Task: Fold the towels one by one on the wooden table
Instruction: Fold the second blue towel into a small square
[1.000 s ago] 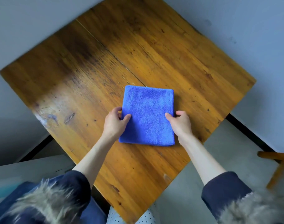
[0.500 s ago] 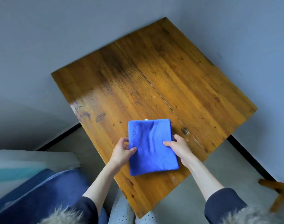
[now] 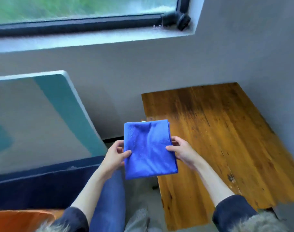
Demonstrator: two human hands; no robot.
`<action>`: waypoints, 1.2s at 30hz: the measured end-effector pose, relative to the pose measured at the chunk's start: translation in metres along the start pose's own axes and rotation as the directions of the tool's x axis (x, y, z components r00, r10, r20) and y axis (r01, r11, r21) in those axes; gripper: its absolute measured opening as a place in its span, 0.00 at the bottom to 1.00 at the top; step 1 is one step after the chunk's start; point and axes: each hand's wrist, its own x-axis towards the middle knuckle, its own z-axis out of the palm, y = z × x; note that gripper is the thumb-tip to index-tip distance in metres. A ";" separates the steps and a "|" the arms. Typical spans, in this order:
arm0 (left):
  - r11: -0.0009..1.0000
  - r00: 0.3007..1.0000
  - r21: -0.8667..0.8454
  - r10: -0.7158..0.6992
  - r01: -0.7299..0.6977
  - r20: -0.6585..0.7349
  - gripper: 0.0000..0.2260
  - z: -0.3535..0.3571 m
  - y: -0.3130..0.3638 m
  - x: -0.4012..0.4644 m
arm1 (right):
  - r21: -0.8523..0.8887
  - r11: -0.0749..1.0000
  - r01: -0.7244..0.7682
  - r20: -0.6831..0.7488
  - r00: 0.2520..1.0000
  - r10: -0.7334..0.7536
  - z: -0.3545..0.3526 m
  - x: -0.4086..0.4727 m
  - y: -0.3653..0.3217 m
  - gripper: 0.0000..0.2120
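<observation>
A folded blue towel (image 3: pixel 149 149) is lifted off the wooden table (image 3: pixel 226 139) and hangs in the air over the table's left edge and the floor. My left hand (image 3: pixel 115 155) pinches its left edge, thumb on top. My right hand (image 3: pixel 182 150) grips its right edge, thumb on top and fingers underneath. The towel is a neat rectangle, slightly creased in the middle. The table top to the right carries nothing.
A white and teal board (image 3: pixel 42 118) leans against the wall at the left, above a dark blue cushion (image 3: pixel 42 185). An orange thing (image 3: pixel 20 220) lies at the bottom left. A window (image 3: pixel 84 12) runs along the top. Grey floor (image 3: pixel 142 195) lies below the towel.
The towel lay on the table under both hands; now both hands have lifted it and carried it left, off the table's edge. The view has swung left towards the window and board.
</observation>
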 end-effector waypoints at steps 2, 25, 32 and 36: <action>0.999 0.996 -0.054 -0.009 0.004 -0.092 0.10 -0.026 -0.006 -0.023 | -0.048 0.999 -0.003 0.131 0.991 0.009 0.027 0.002 -0.015 0.13; 0.806 0.534 -0.592 -0.504 0.010 -0.679 0.08 -0.227 -0.243 -0.258 | -0.667 0.690 0.282 0.650 0.673 0.354 0.451 -0.051 0.035 0.14; 0.654 0.497 -0.754 -0.675 0.060 -0.546 0.10 -0.237 -0.335 -0.203 | -0.828 0.314 0.465 0.557 0.748 0.361 0.530 -0.011 0.120 0.13; 0.633 0.487 -0.765 -0.708 0.118 -0.511 0.09 -0.235 -0.375 -0.165 | -0.855 0.192 0.481 0.518 0.779 0.353 0.543 0.020 0.166 0.15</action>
